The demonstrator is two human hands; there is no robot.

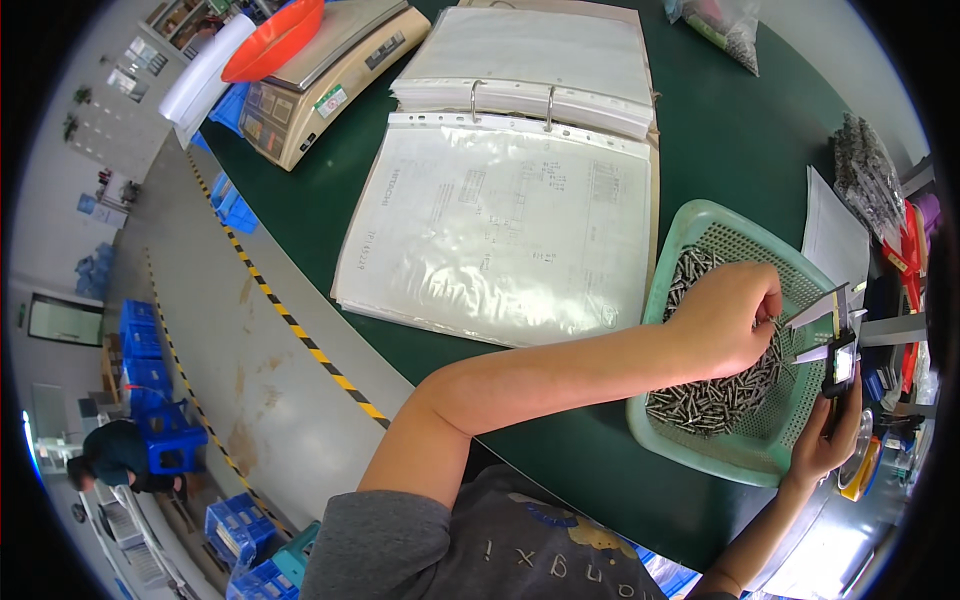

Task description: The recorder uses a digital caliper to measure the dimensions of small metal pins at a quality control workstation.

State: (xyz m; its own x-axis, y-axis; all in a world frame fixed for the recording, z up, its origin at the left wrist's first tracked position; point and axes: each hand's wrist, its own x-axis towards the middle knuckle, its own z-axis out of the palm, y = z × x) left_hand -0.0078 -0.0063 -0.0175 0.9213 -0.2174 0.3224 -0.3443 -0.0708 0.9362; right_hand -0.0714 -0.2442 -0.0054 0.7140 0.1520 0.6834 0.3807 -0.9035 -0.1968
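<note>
A light green perforated plastic basket (742, 228) sits at the right of the dark green tabletop, with a heap of small metal pins (708, 405) inside. My left hand (728, 315) reaches across over the pins, its fingers pinched together. Whatever lies between those fingertips is hidden. Beyond the basket's right side, my right hand (832, 430) grips a digital caliper (840, 368) by its body. The caliper's jaws stand apart and point left over the basket, close to my left fingertips.
An open ring binder (500, 230) of sleeved drawings lies left of the basket. Farther back are a counting scale (330, 85) and an orange-red bowl (275, 40). Bags of small parts (868, 175) and a paper sheet (835, 230) lie at the right. Blue crates (145, 350) stand on the floor.
</note>
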